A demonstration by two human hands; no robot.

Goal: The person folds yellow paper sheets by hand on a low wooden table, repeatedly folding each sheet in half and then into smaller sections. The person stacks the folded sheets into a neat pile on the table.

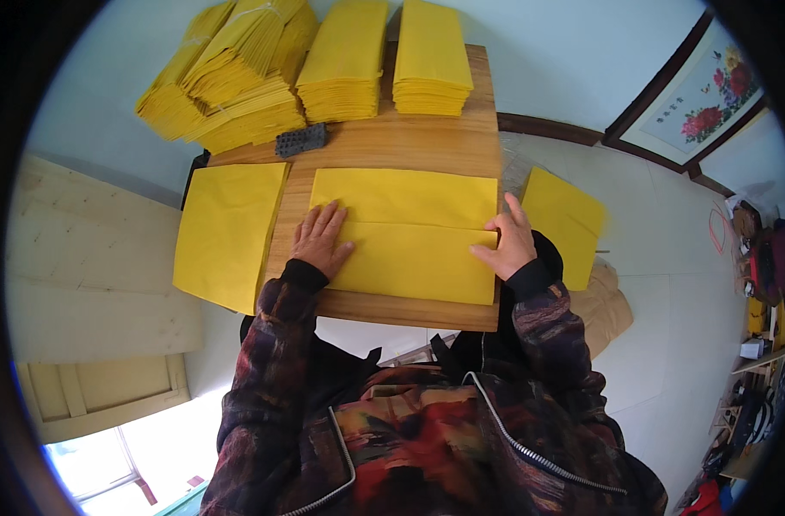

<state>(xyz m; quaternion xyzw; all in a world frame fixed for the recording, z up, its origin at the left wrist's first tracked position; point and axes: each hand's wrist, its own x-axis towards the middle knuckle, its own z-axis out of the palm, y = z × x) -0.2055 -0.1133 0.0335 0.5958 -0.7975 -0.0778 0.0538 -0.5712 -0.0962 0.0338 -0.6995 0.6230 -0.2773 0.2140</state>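
A yellow sheet [409, 267] lies before me on the wooden table, with a straight crease or folded edge running across it from left to right. My left hand [319, 241] rests on its left end, palm down, fingers spread and pointing away from me. At the right end sits my right hand [508, 241], its thumb on the lower part and a finger near the crease. These fingers are apart, the outer one reaching past the sheet's edge. Whether any finger goes under the sheet is hidden.
A flat yellow stack [229, 232] lies at the table's left. Folded yellow stacks [431, 60] and tied yellow bundles [237, 77] stand at the back, near a dark grey block [300, 140]. More yellow sheets [564, 224] sit beyond the table's right edge, above a brown paper piece [603, 310].
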